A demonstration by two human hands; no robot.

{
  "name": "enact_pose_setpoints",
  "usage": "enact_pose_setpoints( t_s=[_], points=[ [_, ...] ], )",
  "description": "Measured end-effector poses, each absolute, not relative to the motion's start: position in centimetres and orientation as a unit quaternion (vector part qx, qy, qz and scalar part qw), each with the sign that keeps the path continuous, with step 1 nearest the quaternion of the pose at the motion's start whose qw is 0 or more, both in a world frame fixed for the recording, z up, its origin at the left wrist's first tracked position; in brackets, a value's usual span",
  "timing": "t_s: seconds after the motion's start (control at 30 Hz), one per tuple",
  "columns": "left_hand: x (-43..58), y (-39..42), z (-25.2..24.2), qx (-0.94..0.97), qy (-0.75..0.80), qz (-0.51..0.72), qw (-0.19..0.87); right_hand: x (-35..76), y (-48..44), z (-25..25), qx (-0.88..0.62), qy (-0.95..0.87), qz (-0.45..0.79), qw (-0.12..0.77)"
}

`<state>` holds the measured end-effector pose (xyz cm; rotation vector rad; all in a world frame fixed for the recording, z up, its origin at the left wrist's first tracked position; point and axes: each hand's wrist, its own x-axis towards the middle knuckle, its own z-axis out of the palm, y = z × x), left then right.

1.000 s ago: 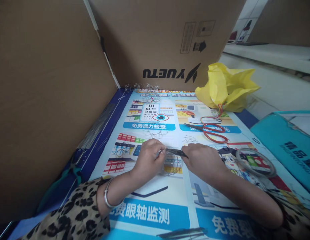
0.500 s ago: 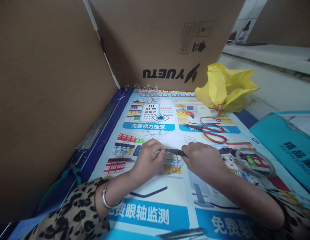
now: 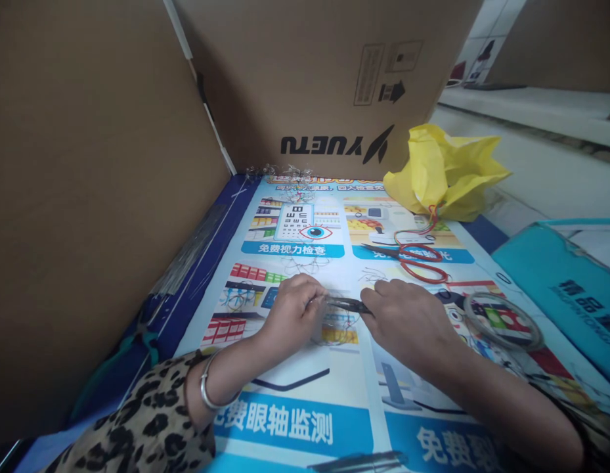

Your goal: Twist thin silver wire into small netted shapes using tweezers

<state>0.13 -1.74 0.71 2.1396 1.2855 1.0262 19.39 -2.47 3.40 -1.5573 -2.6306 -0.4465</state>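
My left hand (image 3: 293, 309) is closed in a pinch on a thin wire piece at the middle of the printed poster (image 3: 305, 420). My right hand (image 3: 408, 318) is closed round dark pliers (image 3: 348, 304) whose tip points left and meets the wire at my left fingertips. Loops of thin clear wire (image 3: 334, 325) lie on the poster under and between both hands. A silver bangle sits on my left wrist, and both sleeves are leopard print.
Red-handled scissors (image 3: 415, 257) lie beyond my right hand, beside a crumpled yellow bag (image 3: 445, 172). A coil of clear wire (image 3: 501, 318) lies at the right. Cardboard walls (image 3: 88, 184) stand at left and behind. A teal box (image 3: 565, 289) sits far right. Straight wires (image 3: 186, 253) lie along the left wall.
My right hand has slid slightly down and left with the pliers. The left hand stays in place, still pinching the wire.
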Motion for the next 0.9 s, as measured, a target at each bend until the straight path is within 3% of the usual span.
enact_pose_setpoints(
  t_s=[0.23, 0.6, 0.9],
  points=[
    [-0.1, -1.9, 0.7, 0.798, 0.441, 0.371, 0.175, 19.8, -2.3, 4.1, -0.496, -0.855, -0.148, 0.011],
    [0.1, -1.8, 0.7, 0.818, 0.446, 0.306, 0.194, 20.0, -1.9, 2.3, -0.442, -0.87, -0.213, 0.057],
    [0.0, -1.5, 0.8, 0.826, 0.438, 0.287, 0.209, 20.1, -1.5, 2.3, -0.43, -0.875, -0.219, 0.044]
  ],
)
